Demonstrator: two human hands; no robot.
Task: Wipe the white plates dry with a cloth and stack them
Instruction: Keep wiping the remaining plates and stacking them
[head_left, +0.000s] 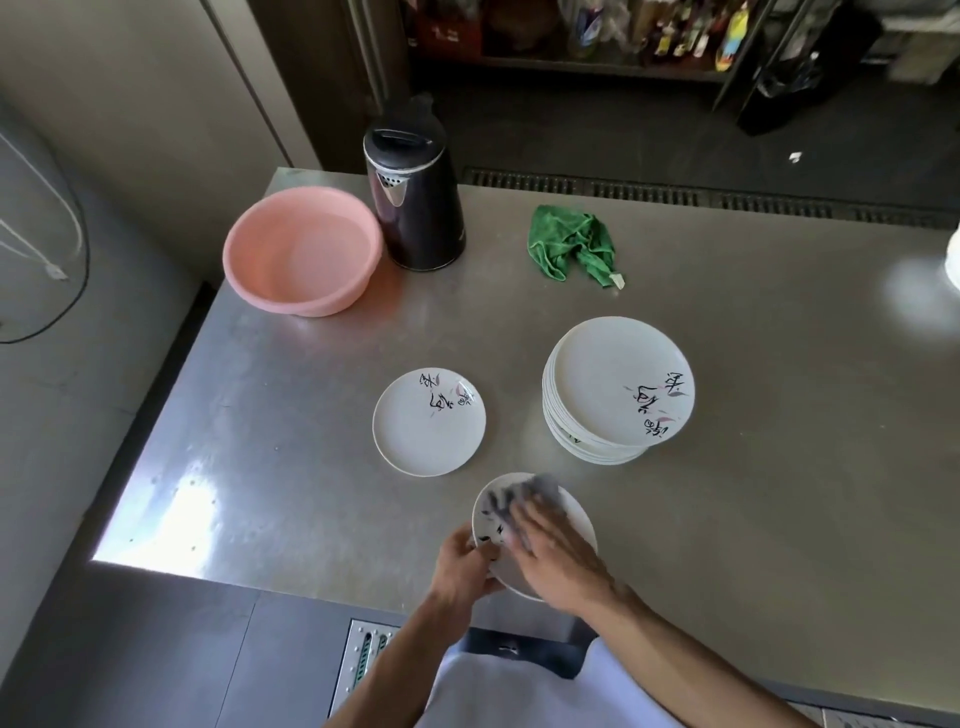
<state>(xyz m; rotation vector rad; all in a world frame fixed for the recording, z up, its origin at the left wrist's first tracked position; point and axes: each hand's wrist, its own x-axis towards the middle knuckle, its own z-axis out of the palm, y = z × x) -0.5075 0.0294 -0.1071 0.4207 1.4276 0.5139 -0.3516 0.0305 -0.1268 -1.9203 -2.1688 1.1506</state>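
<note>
Worktop of brushed stainless steel (753, 519) filling most of the view, glare along its near left corner. Round pink plastic basin (311, 306) at the far left, just beside a tall black electric kettle (415, 208) with lid closed. Stack of white round plates (618, 389) with black brush lettering right of centre, top plate face up. Single white lettered plate (428, 423) lying flat on the steel left of the stack, well apart from it. Third white lettered plate (579, 522) held tilted over the near edge, close to the body. Crumpled green microfibre cloth (571, 241) lying at the far side, right of the kettle. Left hand (465, 564) gripping the held plate's left rim, thumb over the face. Right hand (556, 551) flat, fingers straight, pressing a small grey cloth (535, 488) onto the plate's face, both motion-blurred
</note>
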